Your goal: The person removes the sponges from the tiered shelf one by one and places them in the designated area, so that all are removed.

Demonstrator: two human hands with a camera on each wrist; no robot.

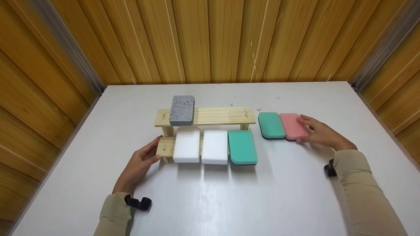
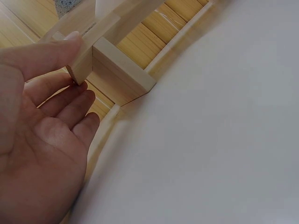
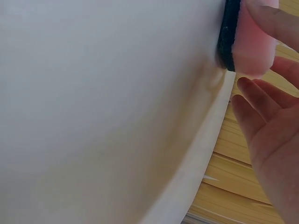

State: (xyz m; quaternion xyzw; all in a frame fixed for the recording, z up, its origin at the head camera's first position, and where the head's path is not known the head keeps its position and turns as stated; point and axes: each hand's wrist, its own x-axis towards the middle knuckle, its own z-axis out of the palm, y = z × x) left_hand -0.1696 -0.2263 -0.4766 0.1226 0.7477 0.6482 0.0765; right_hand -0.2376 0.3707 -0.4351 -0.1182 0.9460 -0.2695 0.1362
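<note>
My left hand (image 1: 137,168) pinches the left end of the lower plank of a two-step wooden rack (image 1: 165,145); in the left wrist view the thumb and a fingertip meet its edges. On that lower step lie two white sponges (image 1: 186,146) (image 1: 215,147) and, to their right, a green sponge (image 1: 242,147). A grey speckled sponge (image 1: 182,109) lies across the upper plank (image 1: 220,115), near its left end. Over on the right, my right hand (image 1: 323,133) holds a pink sponge (image 1: 293,126) by its right end, thumb and fingers on opposite edges. Its dark scouring layer (image 3: 229,35) faces the table.
A second green sponge (image 1: 271,125) lies on the white table (image 1: 216,203), side by side with the pink one and right of the rack. Wood-look panels (image 1: 210,42) stand behind the table's far edge and along both sides.
</note>
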